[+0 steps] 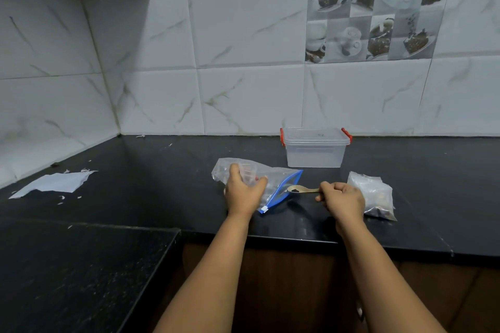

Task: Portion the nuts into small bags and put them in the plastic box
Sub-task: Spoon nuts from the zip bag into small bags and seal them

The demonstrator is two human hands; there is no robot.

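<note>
Surface: black stone counter [135, 184] against white marble-look wall tiles; torn white paper [55, 182] lies far left.
Left hand: left hand [243, 193] curled over a clear zip bag with a blue slider strip [281, 188], fingers closed on its plastic; bag mouth faces right.
Right hand: right hand [342, 199] fisted around the handle of a small wooden spoon [300, 190]; bowl holds dark bits, just beside the bag mouth.
Supply: clear crinkled packet of nuts [374, 196] lies touching the right hand's far side.
Box: clear plastic box with red clips [315, 147], lid on, behind both hands.
</note>
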